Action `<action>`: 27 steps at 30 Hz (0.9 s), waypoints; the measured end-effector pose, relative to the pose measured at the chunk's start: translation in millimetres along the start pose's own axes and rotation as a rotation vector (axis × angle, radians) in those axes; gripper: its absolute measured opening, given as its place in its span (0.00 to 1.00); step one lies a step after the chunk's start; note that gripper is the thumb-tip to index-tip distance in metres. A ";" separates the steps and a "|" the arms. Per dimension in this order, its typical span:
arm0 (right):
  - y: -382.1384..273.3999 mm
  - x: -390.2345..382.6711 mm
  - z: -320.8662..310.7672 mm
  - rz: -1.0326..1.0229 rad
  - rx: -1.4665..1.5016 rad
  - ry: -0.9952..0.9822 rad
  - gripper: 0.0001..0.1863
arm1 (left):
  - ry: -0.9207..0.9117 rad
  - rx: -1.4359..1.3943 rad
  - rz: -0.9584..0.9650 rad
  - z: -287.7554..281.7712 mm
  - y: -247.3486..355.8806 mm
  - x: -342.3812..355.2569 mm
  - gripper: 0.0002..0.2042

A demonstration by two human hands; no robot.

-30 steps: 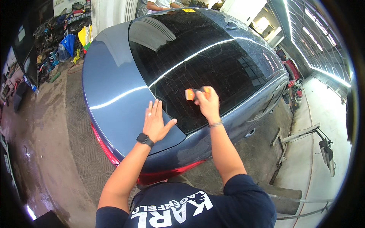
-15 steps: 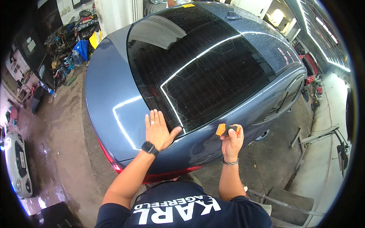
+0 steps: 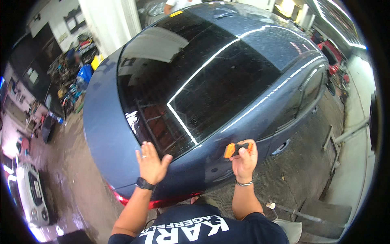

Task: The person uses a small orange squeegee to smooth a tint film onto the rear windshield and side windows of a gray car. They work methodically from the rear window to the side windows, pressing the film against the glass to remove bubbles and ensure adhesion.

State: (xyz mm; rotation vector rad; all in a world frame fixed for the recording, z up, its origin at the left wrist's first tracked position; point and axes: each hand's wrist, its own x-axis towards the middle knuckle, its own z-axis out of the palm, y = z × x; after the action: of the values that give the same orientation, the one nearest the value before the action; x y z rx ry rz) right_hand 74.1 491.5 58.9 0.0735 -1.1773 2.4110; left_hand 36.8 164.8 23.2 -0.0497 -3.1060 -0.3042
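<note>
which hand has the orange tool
The right hand, with the bracelet: it grips the orange tool, while the left hand, wearing the watch, holds nothing.

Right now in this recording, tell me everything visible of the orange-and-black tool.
The tool is small and looks like plastic: a broad orange head, a black middle and orange at the other end. The right hand grips it, head pointing picture-left. It seems held in the air by the right flank of the car, apparently not touching it. The hand hides some of it.
</note>
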 end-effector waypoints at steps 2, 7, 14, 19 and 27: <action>-5.8 0.9 -17.7 0.010 0.011 0.012 0.11 | -0.007 -0.009 -0.069 -4.8 -7.1 38.6 0.49; -23.2 -7.6 -47.3 -0.001 0.018 0.056 0.12 | 0.086 0.085 -0.120 23.7 -86.9 155.4 0.45; -73.7 -45.2 -111.5 -0.119 -0.073 0.304 0.12 | 0.119 0.072 -0.120 15.5 -130.4 285.7 0.42; -105.4 -72.8 -145.6 -0.145 -0.085 0.385 0.10 | 0.099 -0.190 -0.359 8.3 -146.2 340.9 0.52; -103.4 -88.2 -163.5 -0.108 -0.097 0.360 0.13 | 0.073 -0.214 -0.341 15.7 -132.7 325.2 0.56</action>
State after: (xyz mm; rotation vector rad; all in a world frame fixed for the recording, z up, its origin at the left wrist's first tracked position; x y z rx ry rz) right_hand 220.5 637.8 10.1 -0.3068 -1.0877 2.1537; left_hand -292.9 47.4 -10.3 0.4794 -2.9833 -0.6277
